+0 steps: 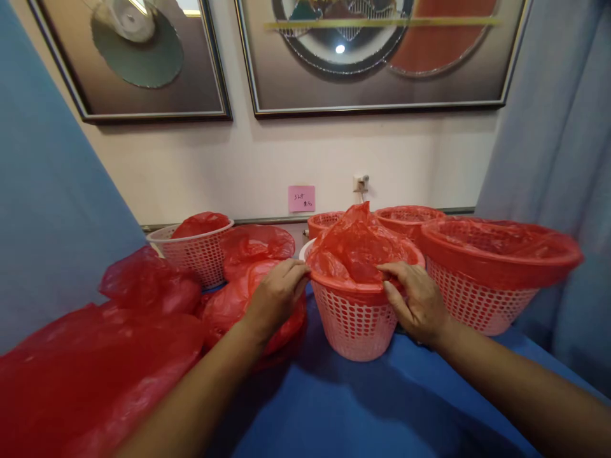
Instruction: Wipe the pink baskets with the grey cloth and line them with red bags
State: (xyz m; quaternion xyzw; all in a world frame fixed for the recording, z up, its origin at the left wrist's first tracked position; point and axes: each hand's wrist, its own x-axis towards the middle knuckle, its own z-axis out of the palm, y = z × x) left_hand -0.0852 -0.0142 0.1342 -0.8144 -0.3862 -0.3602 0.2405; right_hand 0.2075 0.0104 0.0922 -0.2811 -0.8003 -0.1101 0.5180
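Note:
A pink perforated plastic basket (356,321) stands on the blue cloth in front of me, with a red plastic bag (356,248) bunched up inside it and its edge folded over the rim. My left hand (277,294) pinches the bag's edge at the basket's left rim. My right hand (414,302) grips the bag's edge over the right front rim, fingers curled on the plastic.
A lined basket (482,286) stands to the right, two more pink baskets (408,219) behind, a white basket (193,251) with a red bag at back left. Loose red bags (95,362) pile on the left. Blue curtains hang on both sides; a wall with framed pictures is behind.

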